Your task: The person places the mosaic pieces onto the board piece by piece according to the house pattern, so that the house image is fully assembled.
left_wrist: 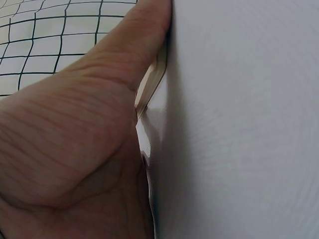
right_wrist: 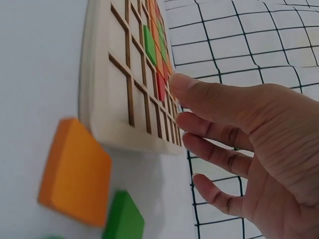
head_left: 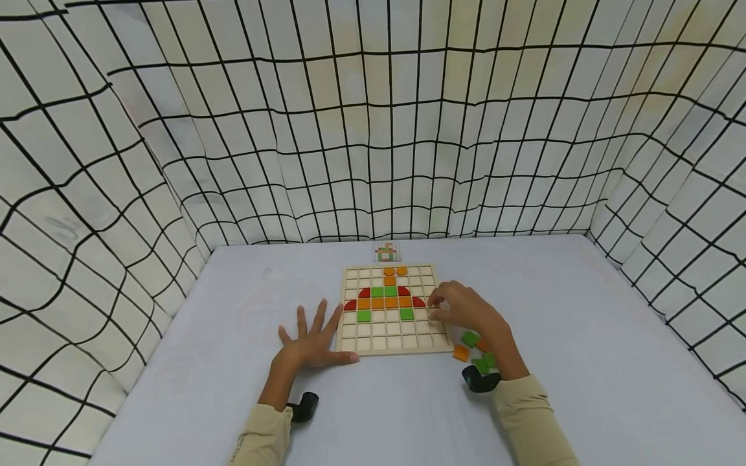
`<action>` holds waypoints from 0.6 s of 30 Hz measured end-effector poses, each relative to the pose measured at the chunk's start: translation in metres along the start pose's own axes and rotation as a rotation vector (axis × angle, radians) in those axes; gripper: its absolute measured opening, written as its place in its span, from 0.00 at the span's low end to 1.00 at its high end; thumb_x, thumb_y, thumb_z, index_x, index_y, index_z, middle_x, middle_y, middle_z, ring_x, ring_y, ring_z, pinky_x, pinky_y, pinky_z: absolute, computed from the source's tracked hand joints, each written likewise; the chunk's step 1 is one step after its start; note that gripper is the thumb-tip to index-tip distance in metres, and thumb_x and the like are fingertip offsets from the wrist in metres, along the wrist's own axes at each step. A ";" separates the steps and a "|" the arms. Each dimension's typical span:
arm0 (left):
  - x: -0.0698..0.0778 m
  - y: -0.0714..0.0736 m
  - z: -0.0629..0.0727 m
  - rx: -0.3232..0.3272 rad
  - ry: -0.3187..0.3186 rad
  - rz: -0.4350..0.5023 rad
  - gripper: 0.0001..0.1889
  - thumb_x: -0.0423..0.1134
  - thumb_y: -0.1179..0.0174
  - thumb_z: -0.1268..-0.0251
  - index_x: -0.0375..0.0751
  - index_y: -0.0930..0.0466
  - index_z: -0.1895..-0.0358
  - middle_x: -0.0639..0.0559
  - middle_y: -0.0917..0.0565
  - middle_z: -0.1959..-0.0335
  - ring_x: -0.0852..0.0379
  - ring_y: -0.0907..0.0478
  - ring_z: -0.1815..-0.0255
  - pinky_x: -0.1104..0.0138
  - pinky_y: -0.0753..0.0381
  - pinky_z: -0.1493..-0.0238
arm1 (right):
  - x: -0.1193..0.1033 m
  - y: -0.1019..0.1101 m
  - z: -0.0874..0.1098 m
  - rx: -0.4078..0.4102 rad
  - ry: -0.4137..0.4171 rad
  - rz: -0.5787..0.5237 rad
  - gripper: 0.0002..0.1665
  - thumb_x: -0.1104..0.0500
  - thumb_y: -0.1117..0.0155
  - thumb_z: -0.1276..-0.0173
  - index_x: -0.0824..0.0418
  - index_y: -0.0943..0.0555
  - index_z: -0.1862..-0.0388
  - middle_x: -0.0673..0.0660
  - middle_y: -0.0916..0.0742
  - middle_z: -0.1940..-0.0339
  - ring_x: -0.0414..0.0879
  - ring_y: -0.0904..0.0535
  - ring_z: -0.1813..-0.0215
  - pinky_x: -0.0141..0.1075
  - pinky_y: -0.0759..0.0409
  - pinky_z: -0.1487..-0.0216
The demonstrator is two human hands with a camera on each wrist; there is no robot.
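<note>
A wooden grid board (head_left: pixel 379 346) lies on the table with flat coloured tiles in its cells. Two orange round tiles (head_left: pixel 389 272) sit at the top, above an orange square (head_left: pixel 390 281). Below come green, orange and red tiles, with a red quarter-round tile (head_left: pixel 418 301) at the row's right end. My left hand (head_left: pixel 309 346) spreads its fingers beside the board's left edge, thumb by the near left corner. My right hand (head_left: pixel 466 307) hovers at the right edge near that red tile, fingers loosely bent. No tile shows between its thumb and fingers in the right wrist view.
Right of the board lie several loose tiles, among them an orange square (head_left: pixel 461 353) and a green square (head_left: pixel 470 338). Behind the board is a small pattern card (head_left: pixel 387 251). A white cloth with black grid lines (head_left: pixel 379 129) encloses the back and sides of the table (head_left: pixel 233 310).
</note>
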State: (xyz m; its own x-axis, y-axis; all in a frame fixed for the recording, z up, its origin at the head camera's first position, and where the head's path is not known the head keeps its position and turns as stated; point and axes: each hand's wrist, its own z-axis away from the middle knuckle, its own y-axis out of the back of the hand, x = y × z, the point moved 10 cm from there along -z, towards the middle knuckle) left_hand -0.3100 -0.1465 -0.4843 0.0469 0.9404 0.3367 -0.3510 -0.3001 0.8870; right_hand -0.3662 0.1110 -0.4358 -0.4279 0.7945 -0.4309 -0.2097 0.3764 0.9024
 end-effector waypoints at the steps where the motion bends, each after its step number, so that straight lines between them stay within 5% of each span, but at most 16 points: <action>1: 0.000 0.000 0.000 -0.001 -0.001 0.000 0.58 0.70 0.36 0.51 0.54 0.58 0.20 0.41 0.66 0.19 0.26 0.79 0.24 0.23 0.72 0.38 | 0.002 0.002 0.003 -0.006 -0.009 -0.007 0.10 0.53 0.30 0.36 0.56 0.14 0.59 0.49 0.15 0.60 0.46 0.23 0.53 0.44 0.21 0.48; 10: 0.000 0.000 -0.001 -0.005 -0.005 0.003 0.59 0.71 0.36 0.52 0.54 0.58 0.20 0.41 0.67 0.19 0.26 0.80 0.24 0.23 0.72 0.38 | 0.023 0.009 0.026 -0.069 -0.047 -0.039 0.06 0.55 0.29 0.38 0.55 0.16 0.66 0.49 0.15 0.64 0.45 0.22 0.57 0.41 0.20 0.52; 18: -0.001 -0.002 -0.003 -0.008 -0.002 0.010 0.59 0.71 0.36 0.52 0.53 0.58 0.20 0.40 0.67 0.19 0.26 0.81 0.24 0.23 0.72 0.39 | 0.046 0.003 0.043 -0.115 -0.147 -0.090 0.14 0.53 0.23 0.45 0.57 0.20 0.70 0.49 0.18 0.71 0.42 0.27 0.70 0.35 0.26 0.66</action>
State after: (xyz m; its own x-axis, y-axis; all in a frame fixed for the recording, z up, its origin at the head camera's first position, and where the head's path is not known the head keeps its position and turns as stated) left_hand -0.3120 -0.1464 -0.4868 0.0451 0.9372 0.3459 -0.3592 -0.3079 0.8810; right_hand -0.3485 0.1694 -0.4522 -0.2714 0.8244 -0.4967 -0.3442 0.3988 0.8500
